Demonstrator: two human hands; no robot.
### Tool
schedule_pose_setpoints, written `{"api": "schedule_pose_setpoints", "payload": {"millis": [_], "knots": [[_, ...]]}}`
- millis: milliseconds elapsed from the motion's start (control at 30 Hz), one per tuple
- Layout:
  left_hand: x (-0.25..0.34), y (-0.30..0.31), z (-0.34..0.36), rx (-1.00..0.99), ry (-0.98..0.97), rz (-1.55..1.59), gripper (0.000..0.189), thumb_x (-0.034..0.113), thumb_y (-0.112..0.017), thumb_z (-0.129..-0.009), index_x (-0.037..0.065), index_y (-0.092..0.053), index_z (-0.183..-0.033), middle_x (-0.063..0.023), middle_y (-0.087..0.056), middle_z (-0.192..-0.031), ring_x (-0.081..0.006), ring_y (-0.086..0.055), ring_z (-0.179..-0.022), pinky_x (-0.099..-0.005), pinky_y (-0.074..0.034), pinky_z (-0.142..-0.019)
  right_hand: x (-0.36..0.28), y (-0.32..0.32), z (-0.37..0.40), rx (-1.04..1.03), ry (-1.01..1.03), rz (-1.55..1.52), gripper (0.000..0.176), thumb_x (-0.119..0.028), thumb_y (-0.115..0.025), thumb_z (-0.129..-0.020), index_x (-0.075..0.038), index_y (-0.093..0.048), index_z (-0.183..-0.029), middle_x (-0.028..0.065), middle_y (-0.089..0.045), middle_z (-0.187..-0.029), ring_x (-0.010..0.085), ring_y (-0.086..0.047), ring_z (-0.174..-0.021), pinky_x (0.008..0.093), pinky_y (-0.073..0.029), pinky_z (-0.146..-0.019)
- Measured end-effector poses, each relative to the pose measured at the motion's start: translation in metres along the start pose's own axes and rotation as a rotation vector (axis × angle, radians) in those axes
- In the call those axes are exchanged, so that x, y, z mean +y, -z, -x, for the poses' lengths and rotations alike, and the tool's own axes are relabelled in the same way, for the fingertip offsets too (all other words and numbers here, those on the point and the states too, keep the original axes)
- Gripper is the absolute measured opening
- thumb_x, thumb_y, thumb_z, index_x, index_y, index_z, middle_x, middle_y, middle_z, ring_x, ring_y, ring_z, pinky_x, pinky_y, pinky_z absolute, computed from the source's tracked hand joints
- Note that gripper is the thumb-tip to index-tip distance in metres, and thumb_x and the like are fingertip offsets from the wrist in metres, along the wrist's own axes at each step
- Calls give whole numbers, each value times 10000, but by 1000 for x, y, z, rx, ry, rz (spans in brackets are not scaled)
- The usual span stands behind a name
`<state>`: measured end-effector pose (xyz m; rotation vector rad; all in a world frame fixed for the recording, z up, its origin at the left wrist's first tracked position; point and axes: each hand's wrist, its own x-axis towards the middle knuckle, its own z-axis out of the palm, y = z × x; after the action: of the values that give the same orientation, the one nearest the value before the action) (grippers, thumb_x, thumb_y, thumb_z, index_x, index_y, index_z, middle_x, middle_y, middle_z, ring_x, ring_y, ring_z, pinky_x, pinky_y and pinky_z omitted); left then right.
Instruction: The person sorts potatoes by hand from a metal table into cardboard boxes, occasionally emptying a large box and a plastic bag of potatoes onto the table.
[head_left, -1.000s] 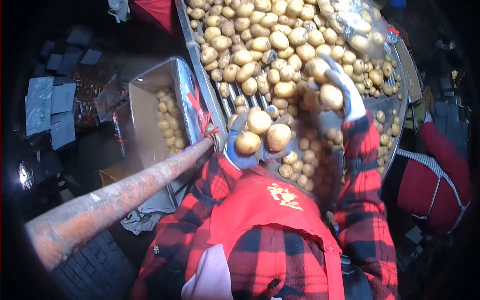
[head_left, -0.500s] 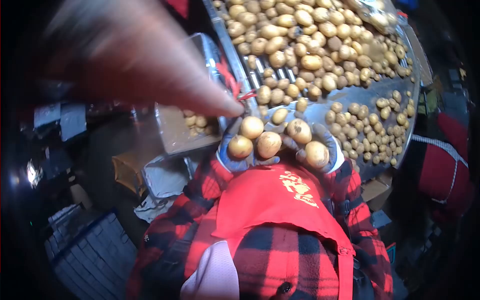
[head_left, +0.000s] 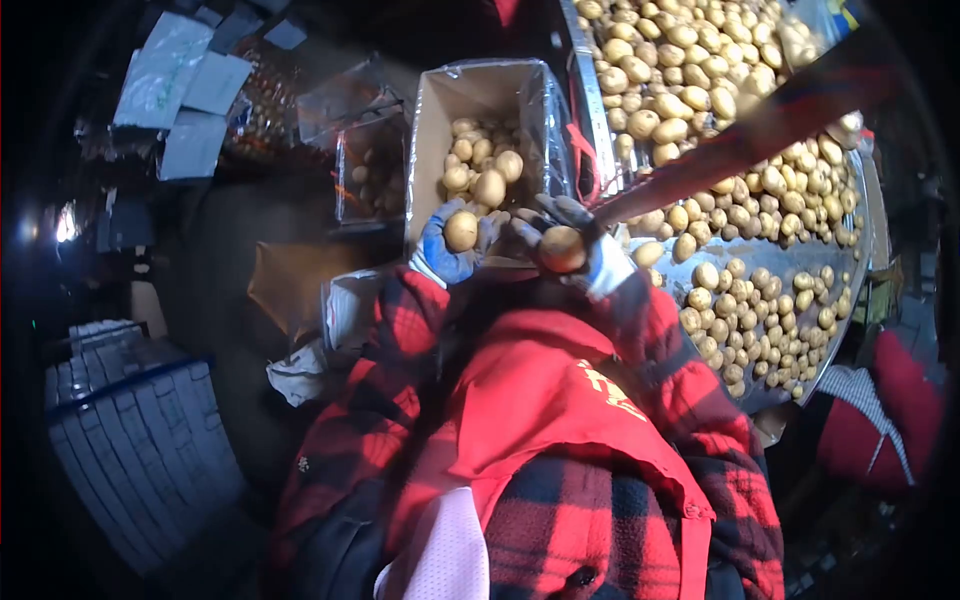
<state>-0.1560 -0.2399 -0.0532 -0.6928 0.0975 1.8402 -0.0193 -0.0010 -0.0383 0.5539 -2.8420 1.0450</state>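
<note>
My left hand (head_left: 452, 250), in a blue work glove, is cupped around a potato (head_left: 461, 231) at the near edge of a plastic-lined cardboard box (head_left: 428, 130). My right hand (head_left: 578, 236), gloved too, has another potato (head_left: 562, 249) against its palm, its fingers curving toward the box. Inside the box several loose potatoes (head_left: 482, 150) are piled. One larger potato (head_left: 490, 188) shows just beyond my left hand's fingertips, high in the box.
Right of the box stands a metal sorting table (head_left: 678, 262) with a large heap of potatoes (head_left: 690, 60) and a smaller group (head_left: 770, 320). A blurred dark red strip (head_left: 740, 140) crosses the view above it. Stacked flattened cartons (head_left: 150, 430) stand at lower left.
Both hands have moved left from the table to over the box. Several potatoes they carried are no longer in them; one remains in each. The blurred shape at upper left is gone.
</note>
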Motion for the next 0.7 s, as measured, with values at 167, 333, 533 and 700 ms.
{"api": "schedule_pose_setpoints", "payload": {"millis": [167, 333, 533, 700], "knots": [[-32, 16, 32, -89, -47, 247, 412, 276, -649, -967, 82, -596, -1327, -118, -585, -1340, -268, -580, -1225, -336, -602, -839, -54, 28, -2, 440, -846, -2013, 410, -397, -519, -1040, -81, -546, -1299, 126, -626, -1242, 307, -618, -1178, 422, -563, -932], [-45, 37, 49, -106, -101, 284, 325, 290, -663, -957, 110, -663, -1228, -24, -641, -1290, -158, -612, -1192, -298, -580, -808, -71, 34, -14, 333, -954, -1890, 434, -424, -501, -1055, -99, -537, -1340, 123, -647, -1211, 304, -650, -1113, 371, -603, -786], [2, 5, 84, -102, -433, 172, 269, 296, -651, -962, 119, -707, -1157, -29, -687, -1199, -163, -665, -1108, -315, -591, -779, -63, 17, -21, 537, -887, -1848, 442, -446, -513, -1045, -100, -582, -1310, 146, -643, -1286, 322, -623, -1189, 386, -589, -908], [69, -17, 104, -175, -588, -67, 325, 330, -639, -968, 113, -667, -1208, -48, -689, -1145, -196, -641, -1083, -320, -593, -779, -45, -1, -16, 423, -712, -1593, 477, -401, -542, -1039, -68, -533, -1381, 143, -625, -1310, 308, -614, -1207, 443, -549, -980]]}}
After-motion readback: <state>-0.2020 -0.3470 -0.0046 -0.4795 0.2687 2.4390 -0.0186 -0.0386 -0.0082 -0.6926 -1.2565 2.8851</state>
